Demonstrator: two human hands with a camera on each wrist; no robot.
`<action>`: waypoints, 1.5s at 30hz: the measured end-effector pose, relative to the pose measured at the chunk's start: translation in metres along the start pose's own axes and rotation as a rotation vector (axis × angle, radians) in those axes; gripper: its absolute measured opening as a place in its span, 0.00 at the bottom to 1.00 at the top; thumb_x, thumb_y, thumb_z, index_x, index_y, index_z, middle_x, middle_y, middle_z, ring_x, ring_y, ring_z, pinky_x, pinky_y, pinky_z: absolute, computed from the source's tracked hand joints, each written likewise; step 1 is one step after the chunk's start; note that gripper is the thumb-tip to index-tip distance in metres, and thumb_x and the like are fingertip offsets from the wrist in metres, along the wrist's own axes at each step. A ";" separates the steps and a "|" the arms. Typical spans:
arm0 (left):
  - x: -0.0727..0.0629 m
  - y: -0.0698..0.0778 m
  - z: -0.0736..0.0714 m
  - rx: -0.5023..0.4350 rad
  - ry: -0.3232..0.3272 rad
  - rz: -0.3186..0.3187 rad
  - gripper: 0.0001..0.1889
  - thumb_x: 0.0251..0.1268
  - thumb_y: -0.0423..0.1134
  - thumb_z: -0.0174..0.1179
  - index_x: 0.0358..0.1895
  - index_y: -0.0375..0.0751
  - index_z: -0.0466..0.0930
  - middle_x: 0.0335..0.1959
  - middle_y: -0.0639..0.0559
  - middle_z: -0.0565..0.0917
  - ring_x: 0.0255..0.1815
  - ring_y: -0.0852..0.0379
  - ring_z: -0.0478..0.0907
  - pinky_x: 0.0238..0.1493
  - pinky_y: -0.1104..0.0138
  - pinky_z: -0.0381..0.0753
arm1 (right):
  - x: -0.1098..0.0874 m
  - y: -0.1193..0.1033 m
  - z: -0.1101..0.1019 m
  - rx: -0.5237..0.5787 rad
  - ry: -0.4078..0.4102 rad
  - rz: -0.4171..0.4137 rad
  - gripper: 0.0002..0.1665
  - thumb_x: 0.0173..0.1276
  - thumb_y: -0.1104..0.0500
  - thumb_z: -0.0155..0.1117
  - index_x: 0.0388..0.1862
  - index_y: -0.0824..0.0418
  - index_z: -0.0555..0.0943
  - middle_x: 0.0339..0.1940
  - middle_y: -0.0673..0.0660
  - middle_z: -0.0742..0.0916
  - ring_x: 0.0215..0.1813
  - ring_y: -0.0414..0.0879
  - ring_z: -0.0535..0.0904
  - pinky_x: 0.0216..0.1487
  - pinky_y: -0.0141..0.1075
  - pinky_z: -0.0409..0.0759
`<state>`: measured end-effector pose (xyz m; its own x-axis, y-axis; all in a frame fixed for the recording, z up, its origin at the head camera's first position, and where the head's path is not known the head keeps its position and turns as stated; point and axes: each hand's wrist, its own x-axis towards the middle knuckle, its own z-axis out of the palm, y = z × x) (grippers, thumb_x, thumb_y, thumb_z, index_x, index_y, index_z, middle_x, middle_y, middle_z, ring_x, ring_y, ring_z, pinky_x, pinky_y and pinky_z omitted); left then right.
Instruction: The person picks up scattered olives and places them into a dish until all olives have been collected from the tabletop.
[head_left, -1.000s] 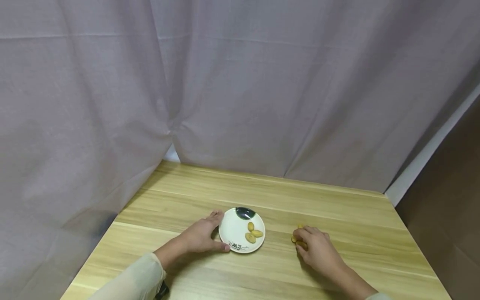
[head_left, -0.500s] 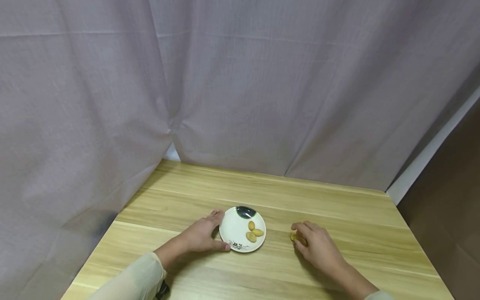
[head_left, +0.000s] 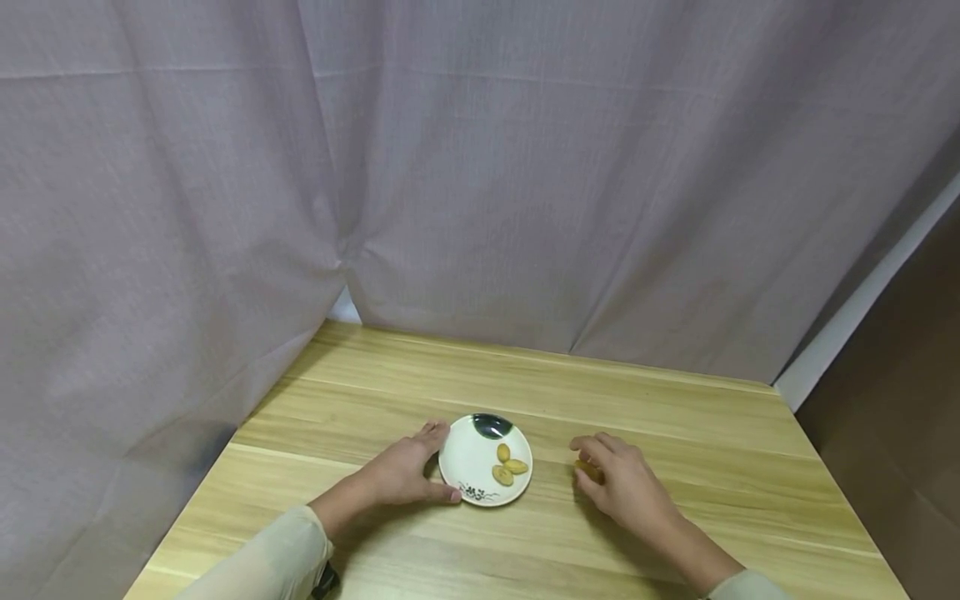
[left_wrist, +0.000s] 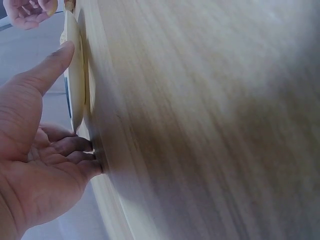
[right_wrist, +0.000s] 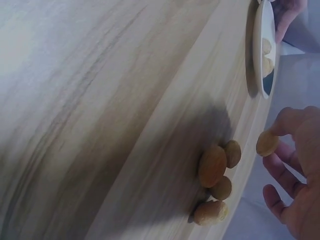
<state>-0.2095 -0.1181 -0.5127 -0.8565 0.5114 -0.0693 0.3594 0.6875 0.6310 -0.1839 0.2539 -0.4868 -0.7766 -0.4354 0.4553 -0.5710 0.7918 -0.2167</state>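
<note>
Small yellow-brown oval piece (right_wrist: 267, 143) hung above wood-grained tabletop (head_left: 675, 417), right of round white glazed plate (head_left: 467, 457), clamped between thumb and fingers of right hand (head_left: 632, 493). Looked light, firm, perhaps slippery; broad middle seemed best hold. Left hand (head_left: 400, 470), fingers apart, touched plate's left rim.

Both arms reach in from the near side, angled toward each other, hands well apart. The left hand (head_left: 401, 472) turns its palm inward, its thumb (left_wrist: 52, 70) stretched out and set wide from the fingers (left_wrist: 72, 156). The right hand (head_left: 630, 493) arches, its thumb (right_wrist: 291, 120) and a finger opposed in a pinch, the lower fingers loosely bent.
</note>
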 end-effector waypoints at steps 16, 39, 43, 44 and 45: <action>-0.001 0.001 0.000 0.002 0.003 -0.005 0.64 0.60 0.63 0.80 0.87 0.27 0.56 0.90 0.30 0.57 0.93 0.34 0.52 0.91 0.37 0.57 | 0.010 -0.008 0.007 0.022 0.079 -0.119 0.27 0.52 0.71 0.88 0.51 0.60 0.88 0.36 0.50 0.91 0.35 0.42 0.88 0.36 0.34 0.88; 0.001 -0.002 0.001 0.000 0.003 -0.006 0.64 0.60 0.64 0.80 0.88 0.28 0.55 0.90 0.31 0.57 0.93 0.35 0.51 0.92 0.40 0.56 | 0.019 -0.022 0.014 -0.006 0.102 -0.164 0.29 0.53 0.66 0.90 0.53 0.55 0.89 0.39 0.46 0.92 0.39 0.37 0.87 0.46 0.43 0.84; 0.001 -0.001 0.001 0.004 0.004 -0.002 0.64 0.60 0.63 0.80 0.87 0.27 0.55 0.90 0.31 0.57 0.93 0.35 0.51 0.91 0.39 0.57 | 0.020 -0.025 0.015 0.003 0.104 -0.174 0.29 0.53 0.65 0.90 0.53 0.55 0.88 0.40 0.46 0.92 0.40 0.38 0.87 0.47 0.43 0.84; 0.001 -0.001 0.001 0.003 0.004 -0.002 0.64 0.60 0.63 0.80 0.87 0.27 0.55 0.90 0.31 0.57 0.93 0.35 0.51 0.91 0.39 0.57 | 0.020 -0.026 0.016 0.008 0.104 -0.175 0.29 0.53 0.65 0.90 0.53 0.55 0.89 0.40 0.46 0.92 0.40 0.39 0.87 0.47 0.43 0.84; 0.001 -0.001 0.001 0.003 0.002 -0.003 0.64 0.60 0.63 0.80 0.87 0.27 0.55 0.90 0.31 0.57 0.93 0.35 0.51 0.91 0.39 0.57 | 0.021 -0.027 0.016 0.011 0.103 -0.175 0.29 0.53 0.65 0.90 0.53 0.55 0.88 0.40 0.46 0.92 0.40 0.39 0.87 0.47 0.43 0.84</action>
<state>-0.2099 -0.1181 -0.5146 -0.8585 0.5081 -0.0692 0.3582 0.6907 0.6282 -0.1891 0.2170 -0.4854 -0.6346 -0.5190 0.5727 -0.6978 0.7033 -0.1359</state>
